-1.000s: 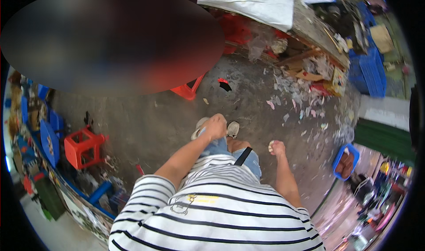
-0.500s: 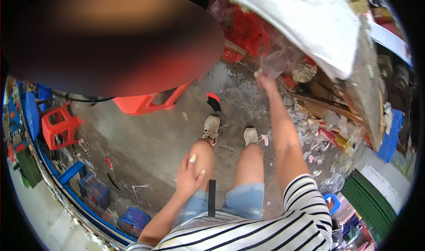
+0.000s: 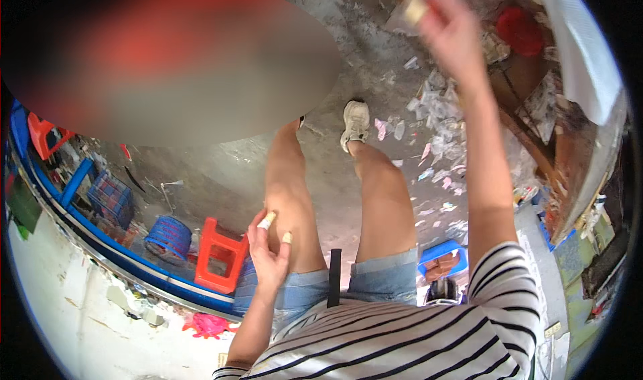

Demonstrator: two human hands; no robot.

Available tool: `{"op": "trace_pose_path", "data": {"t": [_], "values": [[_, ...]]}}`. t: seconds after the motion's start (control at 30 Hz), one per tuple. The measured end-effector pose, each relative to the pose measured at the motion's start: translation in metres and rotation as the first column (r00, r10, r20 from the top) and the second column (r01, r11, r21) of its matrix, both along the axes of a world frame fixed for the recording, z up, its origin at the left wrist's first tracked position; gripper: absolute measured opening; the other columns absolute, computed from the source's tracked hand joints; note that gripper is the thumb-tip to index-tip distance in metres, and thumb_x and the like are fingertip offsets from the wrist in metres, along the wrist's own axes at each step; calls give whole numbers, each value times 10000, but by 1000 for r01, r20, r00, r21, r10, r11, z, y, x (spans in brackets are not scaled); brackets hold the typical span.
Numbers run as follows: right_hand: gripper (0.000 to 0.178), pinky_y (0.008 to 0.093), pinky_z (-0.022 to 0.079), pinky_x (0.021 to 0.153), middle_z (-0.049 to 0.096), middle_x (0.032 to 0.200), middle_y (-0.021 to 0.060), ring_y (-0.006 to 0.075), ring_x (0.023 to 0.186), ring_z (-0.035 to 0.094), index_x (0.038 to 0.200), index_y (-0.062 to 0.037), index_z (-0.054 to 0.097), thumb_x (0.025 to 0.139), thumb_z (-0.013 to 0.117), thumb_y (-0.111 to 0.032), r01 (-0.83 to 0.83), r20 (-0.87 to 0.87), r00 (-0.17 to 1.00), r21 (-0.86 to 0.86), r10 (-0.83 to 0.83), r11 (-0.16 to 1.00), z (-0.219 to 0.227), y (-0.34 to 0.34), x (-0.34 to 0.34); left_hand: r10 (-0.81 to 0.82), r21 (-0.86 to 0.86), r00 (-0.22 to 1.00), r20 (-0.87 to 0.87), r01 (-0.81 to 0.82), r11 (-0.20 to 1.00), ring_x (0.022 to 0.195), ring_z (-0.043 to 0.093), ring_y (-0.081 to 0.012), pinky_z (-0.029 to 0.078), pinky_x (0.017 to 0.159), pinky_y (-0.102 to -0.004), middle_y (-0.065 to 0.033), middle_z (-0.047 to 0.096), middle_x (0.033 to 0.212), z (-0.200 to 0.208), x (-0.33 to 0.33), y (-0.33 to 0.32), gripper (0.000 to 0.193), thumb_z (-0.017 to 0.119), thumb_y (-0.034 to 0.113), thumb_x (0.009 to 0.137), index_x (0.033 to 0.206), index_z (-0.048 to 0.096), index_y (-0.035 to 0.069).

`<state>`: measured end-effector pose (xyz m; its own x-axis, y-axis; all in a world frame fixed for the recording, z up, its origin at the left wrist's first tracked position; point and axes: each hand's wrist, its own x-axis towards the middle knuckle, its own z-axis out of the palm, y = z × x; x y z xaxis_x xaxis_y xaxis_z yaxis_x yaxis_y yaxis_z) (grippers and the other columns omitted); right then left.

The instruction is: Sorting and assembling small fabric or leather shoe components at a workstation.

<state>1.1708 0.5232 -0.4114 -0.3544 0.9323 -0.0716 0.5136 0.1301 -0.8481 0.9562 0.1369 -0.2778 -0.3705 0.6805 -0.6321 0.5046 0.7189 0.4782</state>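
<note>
My left hand point(image 3: 270, 256) rests against my left thigh, just above the knee. Its fingers are apart, with pale wraps on the fingertips, and nothing shows in its grasp. Stretched far forward at the upper right, my right hand point(image 3: 455, 38) is smeared by motion. Its fingers look curled and a pale wrap point(image 3: 416, 10) covers one fingertip. Whether it holds anything is not clear. Below and beside that arm, scraps of clear plastic and paper point(image 3: 439, 105) litter the concrete floor.
On the left stand a red plastic stool point(image 3: 222, 256), a blue basket point(image 3: 169, 238) and a crate point(image 3: 111, 198) along a blue metal rail point(image 3: 134, 263). Wooden boards point(image 3: 529, 139) and a white sheet point(image 3: 583, 52) lie to the right. A blue tub point(image 3: 443, 256) is beside my right thigh.
My right hand has moved forward and up from beside the red bags and plastic. The view has shifted, bringing the near red stool and blue tub into sight. My left hand stays at my leg.
</note>
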Motion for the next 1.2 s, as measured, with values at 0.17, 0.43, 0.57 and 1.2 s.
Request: {"op": "trace_pose_path", "data": {"t": [0.17,0.43,0.57,1.2], "values": [[593,408,471,937,470,1323,195,387,1153,526,1274,-4,484,706,650,-38,-327,172,911,-255,375,910,32,-159,34,477,-146,617,626,-508,849,1092,536,-202,431,927,-345,-91,573,1185,-30,40,78,527,683,229,833,1279,494,21],[527,377,469,959,426,1364,213,359,1120,562,1245,-4,532,741,680,-34,-396,101,818,-615,566,682,127,-326,-17,636,-395,566,524,-501,770,672,604,-147,506,614,-292,-40,636,811,-113,89,40,337,562,241,917,1185,545,37],[361,333,465,949,556,1281,117,175,1118,563,1142,3,627,805,697,-106,-482,-378,874,-758,306,441,106,-349,0,831,-466,106,546,-786,406,492,455,-78,454,529,-241,32,475,600,-48,26,-53,224,504,206,948,1085,595,54],[218,304,468,572,623,692,-1,134,622,576,837,-102,702,761,724,-306,-738,-462,158,-642,872,-207,245,-796,-380,567,280,410,715,-910,305,466,294,-7,230,408,-176,-21,634,860,390,-466,-475,373,605,158,900,1264,549,102]]}}
